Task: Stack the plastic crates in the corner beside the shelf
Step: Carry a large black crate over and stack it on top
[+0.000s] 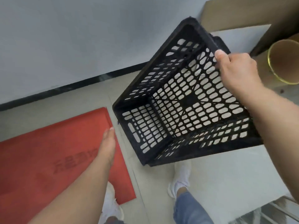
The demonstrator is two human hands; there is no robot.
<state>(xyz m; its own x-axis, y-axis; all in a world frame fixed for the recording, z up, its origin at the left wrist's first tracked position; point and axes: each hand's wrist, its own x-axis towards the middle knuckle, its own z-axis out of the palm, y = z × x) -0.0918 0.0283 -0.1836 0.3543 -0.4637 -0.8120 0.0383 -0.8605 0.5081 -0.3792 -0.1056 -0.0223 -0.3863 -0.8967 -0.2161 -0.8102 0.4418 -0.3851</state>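
A black perforated plastic crate point(178, 107) hangs tilted above the floor, its open top turned toward me. My right hand point(234, 68) grips its far right rim, thumb over the edge. A second dark crate edge point(218, 41) peeks out behind its upper right side. My left hand point(107, 146) is to the left of the crate, fingers straight and together, holding nothing, a short gap from the crate's left wall.
A red mat point(56, 156) with printed characters lies on the tiled floor at left. A grey wall with black skirting point(72, 83) runs behind. Cardboard sheets point(234, 15) and a cardboard tube point(284, 62) stand at right. A metal rack corner point(275, 210) shows bottom right. My feet are below.
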